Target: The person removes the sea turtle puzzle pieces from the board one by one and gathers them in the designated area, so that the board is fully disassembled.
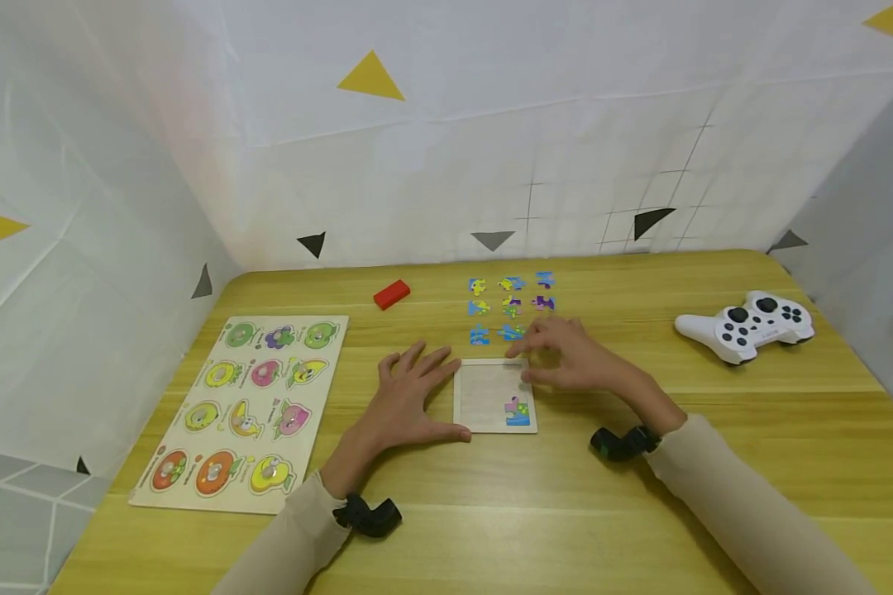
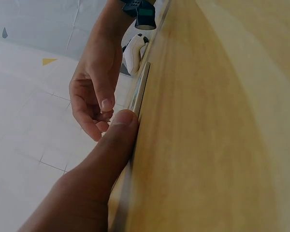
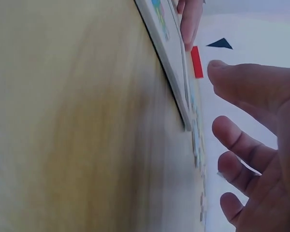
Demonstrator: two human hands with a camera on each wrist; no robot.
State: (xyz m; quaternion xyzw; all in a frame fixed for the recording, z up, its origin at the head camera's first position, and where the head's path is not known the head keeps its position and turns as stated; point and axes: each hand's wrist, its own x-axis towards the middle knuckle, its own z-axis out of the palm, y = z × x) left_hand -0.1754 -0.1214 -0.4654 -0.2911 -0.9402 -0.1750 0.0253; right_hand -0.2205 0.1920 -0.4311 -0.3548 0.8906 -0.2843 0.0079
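Observation:
A small white puzzle tray (image 1: 491, 431) lies flat on the table, with one jigsaw piece (image 1: 517, 413) in its near right corner. My left hand (image 1: 409, 401) rests with fingers spread at the tray's left side, its thumb on the near edge. Over the tray's far right corner hovers my right hand (image 1: 565, 355), its thumb and fingers apart with nothing seen between them in the right wrist view. Several loose jigsaw pieces (image 1: 479, 308) lie in rows beyond the tray. The nearest right one, a blue-green jigsaw piece (image 1: 512, 332), is close to the right fingertips.
A wooden fruit puzzle board (image 1: 327, 364) lies at the left. The red block (image 1: 392, 294) sits toward the back, left of the loose pieces. A white game controller (image 1: 747, 328) lies at the far right. White curtains (image 1: 432, 182) hang behind the table.

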